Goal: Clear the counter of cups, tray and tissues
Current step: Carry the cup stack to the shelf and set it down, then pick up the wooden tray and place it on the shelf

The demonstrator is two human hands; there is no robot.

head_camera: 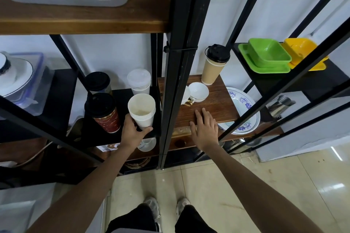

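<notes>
My left hand [132, 133] grips the base of a stack of white paper cups [142, 110], tilted slightly, at the front of a black shelf [125, 96]. My right hand [205, 126] lies flat and empty, fingers apart, on a brown wooden board [217, 98] on the neighbouring shelf. Beside the stack stand a red lidded cup [105, 113], a dark lidded cup [98, 82] and a clear plastic cup [139, 81]. A tan cup with a black lid [214, 64] stands at the board's far end.
Black metal posts [174, 62] and diagonal bars [284, 89] cross in front of the shelves. White teacups [198, 91] and a blue-patterned plate [244, 108] rest by the board. Green [265, 56] and yellow [303, 51] dishes sit higher right. A plastic container [22, 83] is at the left. Tiled floor lies below.
</notes>
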